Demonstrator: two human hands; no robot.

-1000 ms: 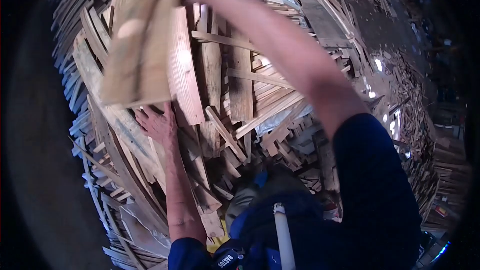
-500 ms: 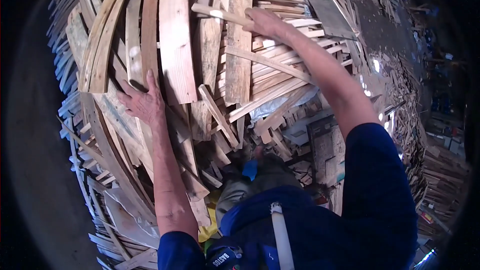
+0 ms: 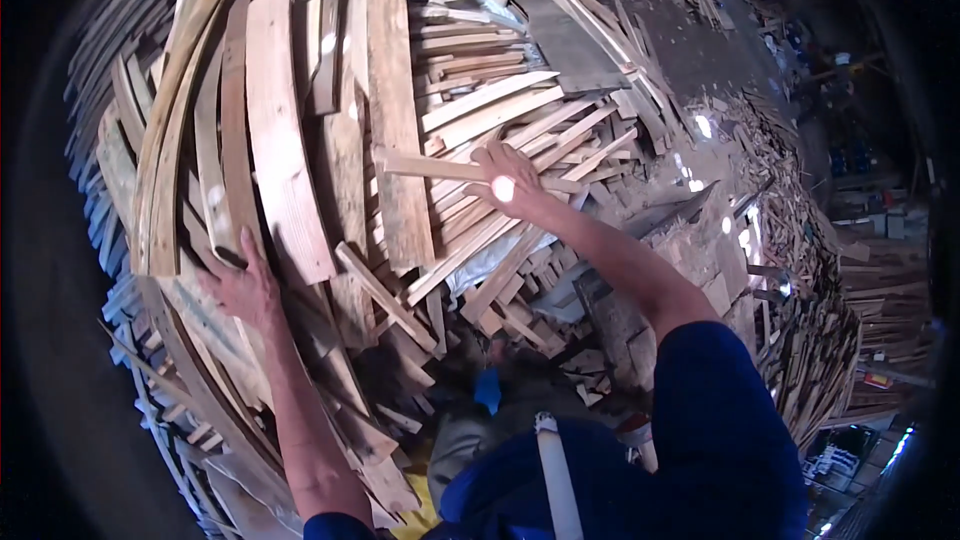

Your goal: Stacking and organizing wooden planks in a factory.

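Two bare hands work over stacked timber: the left hand (image 3: 242, 290) and the right hand (image 3: 508, 178). The right hand is partly closed, fingers curled over a narrow wooden strip (image 3: 432, 167). The strip lies roughly crosswise, its left end in front of a worn board (image 3: 395, 90) and its right end projecting past the hand. The hand covers the strip's middle section. The left hand is open, fingers spread and thumb extended, at the lower end of a brown board (image 3: 236, 120); it grips nothing visible, and the exact contact of its fingers cannot be told.

Surrounding items: a wide pale plank (image 3: 285, 130) lies between the left hand and the worn board. A short diagonal strip (image 3: 385, 297) lies below the worn board's lower end. A stack of narrow slats (image 3: 490, 105) extends behind the right hand, with plastic sheeting (image 3: 487, 262) at its lower edge. A dark panel (image 3: 570, 43) lies beyond the slats. Scrap wood (image 3: 825, 340) is heaped at far right. A white tube-like item (image 3: 558, 480) hangs before the person's body.

Markings: a small red and yellow item (image 3: 878, 380) at far right is too small to read.
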